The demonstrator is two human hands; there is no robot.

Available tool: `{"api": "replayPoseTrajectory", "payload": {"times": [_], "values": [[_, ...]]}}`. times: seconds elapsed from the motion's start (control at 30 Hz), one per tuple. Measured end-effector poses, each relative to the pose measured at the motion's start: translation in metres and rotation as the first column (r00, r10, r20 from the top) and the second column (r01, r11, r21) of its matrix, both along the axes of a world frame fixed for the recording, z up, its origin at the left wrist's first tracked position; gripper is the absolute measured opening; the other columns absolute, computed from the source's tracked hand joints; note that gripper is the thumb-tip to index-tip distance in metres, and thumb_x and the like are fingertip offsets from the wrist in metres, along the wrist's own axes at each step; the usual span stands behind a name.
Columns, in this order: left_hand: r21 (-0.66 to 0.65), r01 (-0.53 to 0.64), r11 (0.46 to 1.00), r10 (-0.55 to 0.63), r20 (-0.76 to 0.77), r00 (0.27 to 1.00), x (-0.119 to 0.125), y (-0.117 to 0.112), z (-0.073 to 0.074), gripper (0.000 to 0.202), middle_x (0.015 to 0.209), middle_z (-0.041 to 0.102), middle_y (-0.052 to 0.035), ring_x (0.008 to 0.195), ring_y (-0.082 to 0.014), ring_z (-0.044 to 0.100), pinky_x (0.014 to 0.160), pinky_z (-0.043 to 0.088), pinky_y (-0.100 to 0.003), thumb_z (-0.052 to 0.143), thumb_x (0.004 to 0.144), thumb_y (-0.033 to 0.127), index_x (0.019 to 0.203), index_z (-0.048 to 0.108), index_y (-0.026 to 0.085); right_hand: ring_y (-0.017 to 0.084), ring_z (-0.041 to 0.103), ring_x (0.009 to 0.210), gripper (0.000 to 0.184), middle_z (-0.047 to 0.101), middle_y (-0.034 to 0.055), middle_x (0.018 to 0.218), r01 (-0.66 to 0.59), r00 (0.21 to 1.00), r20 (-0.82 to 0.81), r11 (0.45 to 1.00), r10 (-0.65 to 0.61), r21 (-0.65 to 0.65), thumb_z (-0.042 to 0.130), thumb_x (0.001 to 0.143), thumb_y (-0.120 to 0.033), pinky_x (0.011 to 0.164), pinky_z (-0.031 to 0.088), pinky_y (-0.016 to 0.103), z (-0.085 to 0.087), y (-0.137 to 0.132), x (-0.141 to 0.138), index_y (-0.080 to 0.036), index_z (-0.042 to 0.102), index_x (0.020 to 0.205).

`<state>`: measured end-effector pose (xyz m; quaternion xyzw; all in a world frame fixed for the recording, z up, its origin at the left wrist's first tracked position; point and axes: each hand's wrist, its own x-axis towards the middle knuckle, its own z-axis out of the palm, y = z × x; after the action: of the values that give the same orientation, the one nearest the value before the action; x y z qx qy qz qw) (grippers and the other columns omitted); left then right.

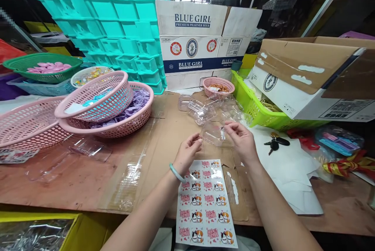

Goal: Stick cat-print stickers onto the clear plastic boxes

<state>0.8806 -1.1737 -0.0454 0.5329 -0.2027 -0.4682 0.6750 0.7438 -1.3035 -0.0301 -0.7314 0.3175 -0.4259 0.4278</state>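
Between my hands is a clear plastic box [213, 133], thin-walled and see-through. My left hand [189, 151], with a pale green bangle [176, 173] on the wrist, is closed in a pinch at the box's left edge. On the other side, my right hand [241, 141] pinches the right edge; a small whitish patch shows by its fingertips, too unclear to name. Below them lies a sticker sheet [206, 204] printed with cartoon cats and pink lettering, its near end overhanging the table edge. Several more clear boxes [202, 112] lie in a heap just beyond.
Pink baskets [136, 128] with purple and blue pieces stand at left, before stacked turquoise crates [125, 12]. A small pink basket [218, 86] holds brown pieces. At right are a lime-green crate [254, 112], a carton [307, 75], white paper [281, 173] and keys [274, 145].
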Motion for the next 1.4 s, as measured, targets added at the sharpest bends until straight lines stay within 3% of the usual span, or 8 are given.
{"api": "replayPoseTrajectory", "payload": {"times": [0.07,0.23,0.53,0.73,0.83,1.07,1.2,1.4], "values": [[0.032,-0.073,0.997,0.076,-0.109,0.991,0.004,-0.004,-0.008,0.045,0.112,0.062,-0.009,0.092,-0.0159,0.058,0.083,0.045,-0.029,0.075,0.067,0.035,0.107,0.064,0.017,0.025,0.054,0.115,0.031,0.058,0.0096,0.123,0.117,0.993,-0.018,0.987,-0.12,-0.109,0.067,0.075,-0.041,0.1,0.039,0.044,-0.013,-0.006,0.004,-0.023,0.056,0.097],[0.032,-0.073,0.997,0.078,-0.211,0.974,0.008,-0.002,-0.012,0.049,0.108,0.06,-0.0054,0.088,-0.0111,0.058,0.082,0.045,-0.023,0.073,0.071,0.04,0.114,0.058,0.022,0.022,0.065,0.096,0.032,0.068,0.007,0.1,0.006,0.985,-0.167,0.962,-0.053,-0.271,0.057,0.081,-0.024,0.087,0.049,0.042,-0.029,0.001,0.012,-0.022,0.048,0.112],[-0.147,0.276,0.95,-0.312,-0.499,0.809,-0.001,0.051,0.0,0.044,0.111,0.061,-0.0118,0.091,-0.0232,0.066,0.082,0.052,-0.041,0.059,0.082,0.05,0.116,0.053,0.022,0.017,0.065,0.101,0.035,0.068,0.0017,0.105,-0.188,0.982,-0.075,0.835,0.174,-0.517,0.053,0.085,-0.008,0.089,0.052,0.035,-0.031,0.057,-0.003,-0.029,0.05,0.113],[-0.067,0.18,0.981,-0.192,-0.401,0.896,0.004,0.069,-0.016,0.034,0.116,0.06,-0.0099,0.09,-0.0185,0.065,0.081,0.053,-0.036,0.069,0.077,0.025,0.108,0.057,0.019,0.025,0.039,0.132,0.045,0.042,0.0097,0.141,-0.299,0.952,0.017,0.939,0.306,-0.17,0.068,0.078,-0.024,0.108,0.034,0.047,-0.012,0.071,-0.014,-0.026,0.046,0.117],[-0.061,0.145,0.988,-0.157,-0.357,0.921,0.003,0.071,-0.021,0.032,0.111,0.061,-0.0082,0.094,-0.0184,0.063,0.082,0.053,-0.034,0.07,0.076,0.024,0.104,0.058,0.019,0.022,0.056,0.113,0.033,0.058,0.0076,0.118,-0.225,0.958,0.201,0.971,0.205,0.081,0.069,0.078,-0.032,0.096,0.046,0.041,-0.011,0.081,-0.011,-0.025,0.051,0.106],[-0.025,0.151,0.988,-0.152,-0.264,0.952,0.0,0.067,-0.019,0.033,0.107,0.062,-0.0071,0.091,-0.0166,0.062,0.077,0.053,-0.031,0.073,0.075,0.032,0.103,0.06,0.02,0.015,0.064,0.076,0.025,0.065,0.0002,0.08,-0.159,0.967,0.251,0.888,0.051,0.432,0.072,0.075,-0.035,0.076,0.053,0.032,-0.016,0.097,0.002,-0.022,0.054,0.087],[-0.039,0.173,0.984,-0.177,-0.274,0.945,0.001,0.068,-0.02,0.037,0.107,0.064,-0.0078,0.093,-0.018,0.062,0.082,0.052,-0.032,0.076,0.072,0.028,0.106,0.064,0.019,0.013,0.061,0.062,0.029,0.065,-0.0018,0.071,-0.183,0.971,0.229,0.832,0.07,0.523,0.075,0.071,-0.036,0.064,0.054,0.029,-0.009,0.092,-0.006,-0.021,0.054,0.084],[-0.051,0.156,0.986,-0.164,-0.272,0.948,0.0,0.07,-0.028,0.043,0.107,0.063,-0.0066,0.091,-0.0165,0.062,0.086,0.051,-0.033,0.078,0.069,0.024,0.11,0.067,0.021,0.013,0.061,0.061,0.03,0.064,-0.0016,0.066,-0.131,0.989,0.124,0.853,0.079,0.506,0.076,0.069,-0.039,0.06,0.052,0.026,-0.011,0.096,-0.013,-0.019,0.057,0.081]]}}
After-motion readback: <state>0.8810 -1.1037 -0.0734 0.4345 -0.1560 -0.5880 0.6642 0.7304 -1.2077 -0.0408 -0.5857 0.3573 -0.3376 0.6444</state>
